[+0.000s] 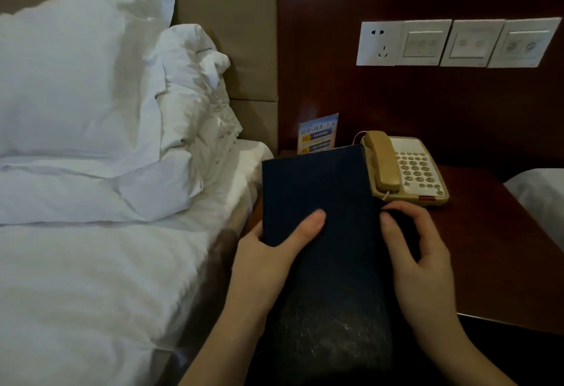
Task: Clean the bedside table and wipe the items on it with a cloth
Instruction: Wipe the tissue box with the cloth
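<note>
A dark blue folder (317,190) is held tilted over the left part of the dark wooden bedside table (494,248). My left hand (268,260) grips its left edge, thumb lying on the cover. My right hand (424,266) is at the folder's right edge, fingers curled round a dark bunched cloth (403,230); the cloth is hard to make out against the dark wood. A beige telephone (409,169) sits on the table behind the folder. A small blue printed card (317,133) stands at the back, partly hidden by the folder.
A bed with white bedding (91,278) and stacked white pillows (76,74) lies close on the left. White switch and socket plates (457,43) are on the wooden wall panel. Another white bed corner (540,196) shows at the right.
</note>
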Demonstrator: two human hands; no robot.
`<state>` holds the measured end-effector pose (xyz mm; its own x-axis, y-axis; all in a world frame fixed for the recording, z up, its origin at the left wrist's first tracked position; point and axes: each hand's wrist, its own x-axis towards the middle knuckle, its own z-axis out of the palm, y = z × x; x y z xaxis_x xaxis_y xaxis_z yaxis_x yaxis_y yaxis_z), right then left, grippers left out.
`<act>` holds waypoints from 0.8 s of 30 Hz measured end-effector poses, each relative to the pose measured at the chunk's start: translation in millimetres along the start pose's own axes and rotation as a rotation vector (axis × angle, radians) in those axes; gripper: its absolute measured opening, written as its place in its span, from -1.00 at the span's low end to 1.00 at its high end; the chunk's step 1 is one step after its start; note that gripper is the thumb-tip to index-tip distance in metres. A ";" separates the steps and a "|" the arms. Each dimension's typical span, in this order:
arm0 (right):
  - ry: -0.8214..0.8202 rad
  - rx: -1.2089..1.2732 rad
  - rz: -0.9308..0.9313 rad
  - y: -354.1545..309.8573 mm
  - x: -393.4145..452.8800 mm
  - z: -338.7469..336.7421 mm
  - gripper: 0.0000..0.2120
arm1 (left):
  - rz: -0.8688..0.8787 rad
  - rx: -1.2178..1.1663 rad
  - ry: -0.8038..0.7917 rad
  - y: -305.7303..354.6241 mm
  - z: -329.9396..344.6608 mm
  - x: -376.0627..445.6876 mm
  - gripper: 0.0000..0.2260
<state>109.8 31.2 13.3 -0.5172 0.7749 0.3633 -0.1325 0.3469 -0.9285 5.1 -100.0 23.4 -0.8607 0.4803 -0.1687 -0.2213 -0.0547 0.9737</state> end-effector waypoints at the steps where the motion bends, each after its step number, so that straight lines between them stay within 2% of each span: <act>1: 0.012 0.018 0.011 0.1 2.5 0.2 -0.90 | -0.020 -0.005 -0.028 -0.2 0.7 -1.0 -0.48; 4: 0.000 0.005 0.012 -1.9 5.6 3.8 -0.89 | -0.027 -0.031 -0.017 2.0 -1.4 0.3 -0.45; 9: -0.128 -0.049 0.025 2.7 -8.1 11.3 -0.82 | 0.024 -0.008 0.159 3.0 -12.9 12.1 -0.44; 11: -0.176 -0.048 0.045 2.8 -13.5 9.6 -0.88 | 0.020 -0.010 0.180 4.4 -17.1 15.9 -0.44; 14: -0.146 -0.004 0.041 2.4 -13.1 4.5 -0.92 | -0.013 -0.014 0.088 7.7 -17.5 14.2 -0.41; 18: -0.144 0.129 0.129 -6.9 3.7 -2.2 -0.77 | -0.155 -0.072 -0.121 4.2 -11.1 8.6 -0.37; 20: -0.176 0.202 0.198 -9.6 12.7 -6.0 -0.78 | -0.194 -0.085 -0.113 -1.2 -3.9 6.7 -0.33; 24: -0.195 0.271 0.282 -7.5 19.7 -9.9 -0.83 | 0.087 0.039 0.065 -5.0 10.3 4.3 -0.49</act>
<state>109.0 49.1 28.2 -0.7117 0.6960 0.0955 -0.1666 -0.0352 -0.9854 7.2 -88.7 19.3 -0.9040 0.4176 -0.0917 -0.1274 -0.0585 0.9901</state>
